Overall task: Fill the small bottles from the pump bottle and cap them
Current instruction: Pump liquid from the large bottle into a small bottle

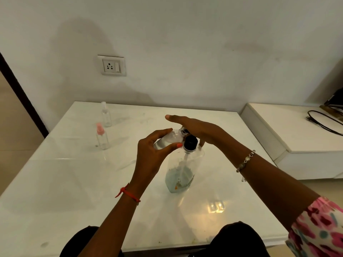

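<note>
A clear pump bottle [182,175] with a black collar stands mid-table, a little bluish liquid at its bottom. My right hand [196,129] lies flat, palm down, over its pump head, which it hides. My left hand [150,154] grips a small clear bottle [169,139], tilted so its open neck points at the pump under my right palm. Two more small clear bottles stand at the far left: one with a pink spray cap [101,136], one with a clear cap [106,114].
The white glossy table [74,182] meets the wall, which carries a socket [112,65]. A lower white cabinet [306,138] with a black cable [323,123] stands at the right. My dark-clad knees show at the table's near edge.
</note>
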